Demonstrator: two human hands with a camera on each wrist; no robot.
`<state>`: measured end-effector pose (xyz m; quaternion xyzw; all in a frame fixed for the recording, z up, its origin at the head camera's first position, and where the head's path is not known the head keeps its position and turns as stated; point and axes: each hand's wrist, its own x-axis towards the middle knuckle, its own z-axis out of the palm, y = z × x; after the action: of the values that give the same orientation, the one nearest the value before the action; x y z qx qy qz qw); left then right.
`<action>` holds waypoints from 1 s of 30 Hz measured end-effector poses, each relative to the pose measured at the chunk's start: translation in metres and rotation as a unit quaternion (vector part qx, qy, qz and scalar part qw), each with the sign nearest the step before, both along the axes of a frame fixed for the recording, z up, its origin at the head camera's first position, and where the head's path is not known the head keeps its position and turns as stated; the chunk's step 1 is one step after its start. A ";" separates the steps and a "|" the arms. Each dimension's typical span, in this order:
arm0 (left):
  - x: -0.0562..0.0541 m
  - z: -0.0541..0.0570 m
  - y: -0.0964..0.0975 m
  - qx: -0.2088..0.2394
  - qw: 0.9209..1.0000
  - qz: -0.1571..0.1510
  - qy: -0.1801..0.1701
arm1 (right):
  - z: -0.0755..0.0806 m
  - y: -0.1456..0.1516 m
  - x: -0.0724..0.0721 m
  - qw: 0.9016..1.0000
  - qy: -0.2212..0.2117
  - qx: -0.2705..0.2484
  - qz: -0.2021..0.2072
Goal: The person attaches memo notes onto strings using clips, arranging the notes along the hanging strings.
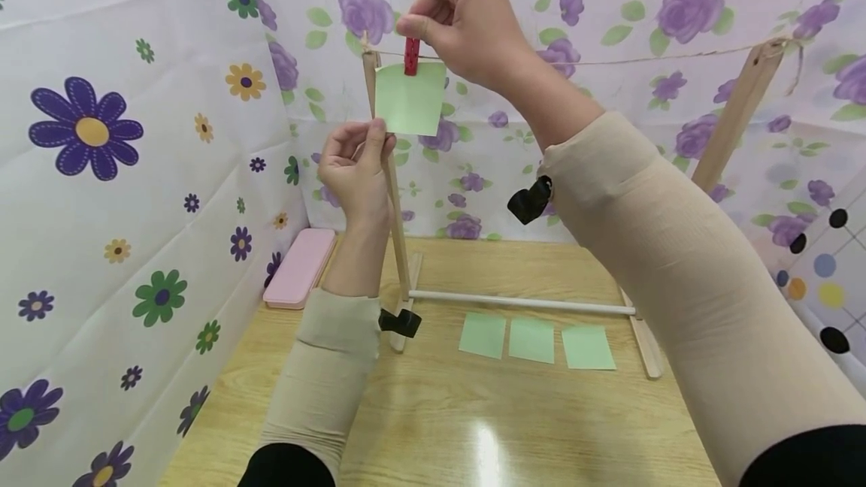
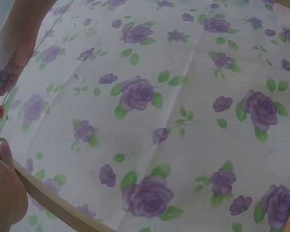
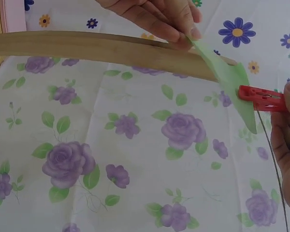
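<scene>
A green paper square (image 1: 409, 100) hangs at the string (image 1: 609, 62) beside the left wooden post (image 1: 397, 224). My right hand (image 1: 470, 21) pinches a red clothespin (image 1: 411, 56) between thumb and fingers; its jaws sit over the paper's top edge. In the right wrist view the red clothespin (image 3: 263, 98) lies across the string and the paper (image 3: 227, 77). With thumb and fingertips my left hand (image 1: 356, 164) pinches the paper's lower left corner. The left wrist view catches only part of the left hand (image 2: 5, 188) at its edge.
Three green paper squares (image 1: 531, 340) lie in a row on the wooden table (image 1: 433, 412). Behind them a white rod (image 1: 521, 302) joins the stand's feet. A pink case (image 1: 301, 267) lies at the back left. The right post (image 1: 740, 115) holds the string's other end.
</scene>
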<state>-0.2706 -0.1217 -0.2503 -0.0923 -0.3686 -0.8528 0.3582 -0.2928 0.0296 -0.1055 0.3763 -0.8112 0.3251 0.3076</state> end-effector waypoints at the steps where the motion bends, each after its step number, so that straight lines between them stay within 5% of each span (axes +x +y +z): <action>1: 0.000 0.000 0.000 0.001 1.000 0.000 0.002 | 0.000 -0.001 0.000 1.000 0.003 0.001 0.002; 30: -0.004 0.002 -0.001 0.019 1.000 0.003 0.001 | 0.002 -0.002 0.000 0.997 -0.058 0.039 -0.024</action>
<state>-0.2744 -0.1225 -0.2484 -0.0848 -0.3520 -0.8586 0.3628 -0.2933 0.0271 -0.1032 0.3494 -0.8485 0.3069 0.2527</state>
